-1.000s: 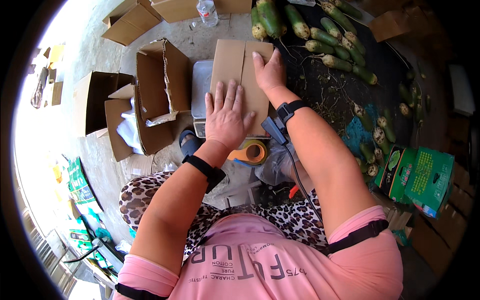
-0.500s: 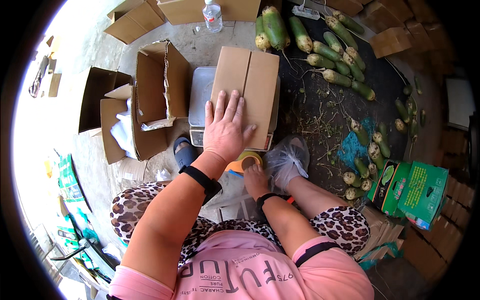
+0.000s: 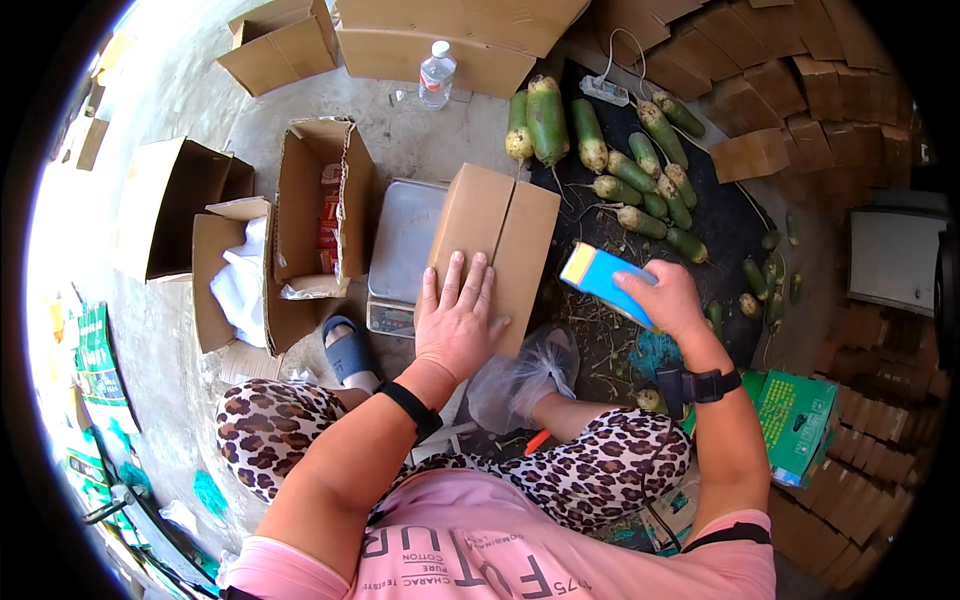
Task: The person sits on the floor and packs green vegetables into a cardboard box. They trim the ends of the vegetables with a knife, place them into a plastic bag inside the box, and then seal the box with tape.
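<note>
A closed cardboard box [image 3: 488,225] rests over the right part of a scale [image 3: 405,245] with a silver pan, and hides much of it. My left hand [image 3: 458,315] lies flat on the box's top, fingers spread, just left of the flap seam near its close end. To the right of the box, my right hand [image 3: 668,300] is closed around what looks like a tape dispenser [image 3: 610,283], with a flat blue face, yellow edging and a pale end. It is held in the air, apart from the box. The fingers' undersides are hidden.
Left of the scale stand open cartons [image 3: 345,180], one holding white plastic [image 3: 240,280]. A water bottle [image 3: 436,75] stands at the back. Green radishes [image 3: 640,185] lie on dark sheeting at right, near a power strip [image 3: 605,91], a green box [image 3: 790,425] and stacked cardboard [image 3: 840,95].
My right hand has come up from between my legs and out to the right, carrying the dispenser. The box sits farther right on the scale, my left hand still on it. The view has shifted.
</note>
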A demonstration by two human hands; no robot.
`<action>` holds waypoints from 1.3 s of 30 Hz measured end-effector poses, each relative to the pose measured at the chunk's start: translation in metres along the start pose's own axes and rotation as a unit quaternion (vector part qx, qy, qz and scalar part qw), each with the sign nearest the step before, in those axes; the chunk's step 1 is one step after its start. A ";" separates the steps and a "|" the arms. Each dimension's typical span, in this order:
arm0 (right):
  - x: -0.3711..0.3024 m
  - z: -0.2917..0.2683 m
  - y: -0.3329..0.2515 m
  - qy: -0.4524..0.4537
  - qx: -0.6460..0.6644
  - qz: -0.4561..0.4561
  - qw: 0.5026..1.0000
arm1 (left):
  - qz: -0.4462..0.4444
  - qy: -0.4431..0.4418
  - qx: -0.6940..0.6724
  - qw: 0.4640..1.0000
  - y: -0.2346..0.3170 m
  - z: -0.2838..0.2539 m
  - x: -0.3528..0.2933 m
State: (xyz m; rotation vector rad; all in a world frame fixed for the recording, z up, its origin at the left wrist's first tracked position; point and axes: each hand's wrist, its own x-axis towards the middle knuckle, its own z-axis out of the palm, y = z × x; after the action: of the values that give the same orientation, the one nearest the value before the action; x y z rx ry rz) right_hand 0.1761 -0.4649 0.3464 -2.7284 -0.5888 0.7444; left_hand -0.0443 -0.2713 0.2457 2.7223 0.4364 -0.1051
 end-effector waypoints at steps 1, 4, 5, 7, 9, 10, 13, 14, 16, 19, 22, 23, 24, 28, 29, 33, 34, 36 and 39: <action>0.004 -0.008 -0.019 0.023 0.091 -0.054 0.994 | -0.001 0.000 -0.001 1.000 -0.001 -0.001 0.000; 0.014 0.003 -0.089 0.046 0.257 -0.142 0.955 | 0.016 0.004 -0.005 1.000 -0.002 0.001 0.001; 0.027 0.013 -0.104 0.044 0.220 -0.189 0.956 | 0.017 0.006 -0.006 1.000 -0.003 0.001 0.002; 0.049 0.033 -0.130 0.018 0.218 -0.190 0.957 | 0.015 0.005 -0.011 1.000 -0.006 0.000 0.002; 0.064 0.044 -0.139 0.017 0.190 -0.197 0.962 | 0.014 0.006 -0.020 1.000 -0.007 0.000 0.002; 0.069 0.046 -0.139 0.019 0.171 -0.194 0.966 | 0.015 0.006 -0.027 1.000 -0.007 0.000 0.002; 0.079 0.050 -0.136 0.009 0.169 -0.191 0.967 | 0.019 -0.007 -0.063 0.998 -0.010 -0.001 -0.001; 0.081 0.052 -0.135 0.002 0.178 -0.195 0.965 | 0.018 -0.011 -0.067 0.998 -0.015 -0.001 -0.001; 0.078 0.051 -0.127 -0.017 0.243 -0.153 0.958 | 0.022 -0.040 -0.160 0.986 -0.025 -0.026 0.004; 0.075 0.049 -0.115 0.000 0.252 -0.158 0.955 | -0.053 -0.085 -0.384 0.918 -0.044 -0.062 0.020; 0.076 0.045 -0.117 -0.006 0.242 -0.161 0.957 | -0.279 0.046 -0.504 0.816 -0.080 -0.041 0.061; 0.079 0.047 -0.117 -0.013 0.243 -0.164 0.956 | -0.296 0.043 -0.563 0.770 -0.088 -0.031 0.073; 0.080 0.049 -0.117 -0.019 0.243 -0.164 0.956 | -0.310 0.039 -0.620 0.720 -0.093 -0.025 0.084; 0.078 0.050 -0.101 0.002 0.214 -0.168 0.962 | -0.313 -0.170 -0.781 0.514 -0.093 -0.057 0.111; 0.077 0.049 -0.102 0.007 0.204 -0.171 0.964 | -0.304 -0.177 -0.773 0.529 -0.095 -0.063 0.115; 0.071 0.045 -0.112 0.000 0.180 -0.173 0.968 | -0.280 -0.186 -0.775 0.535 -0.099 -0.073 0.123; 0.071 0.045 -0.114 -0.002 0.170 -0.174 0.970 | -0.271 -0.177 -0.775 0.543 -0.102 -0.065 0.127; 0.071 0.041 -0.113 -0.001 0.151 -0.173 0.973 | -0.257 -0.177 -0.767 0.561 -0.104 -0.065 0.129; 0.070 0.037 -0.112 0.005 0.132 -0.187 0.973 | -0.255 -0.191 -0.766 0.558 -0.106 -0.066 0.129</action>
State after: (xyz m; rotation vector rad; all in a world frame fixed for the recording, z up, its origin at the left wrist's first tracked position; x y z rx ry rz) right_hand 0.1762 -0.3296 0.3231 -2.2851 -0.8992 0.6570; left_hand 0.0454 -0.1158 0.2525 0.7294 0.6815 -0.2827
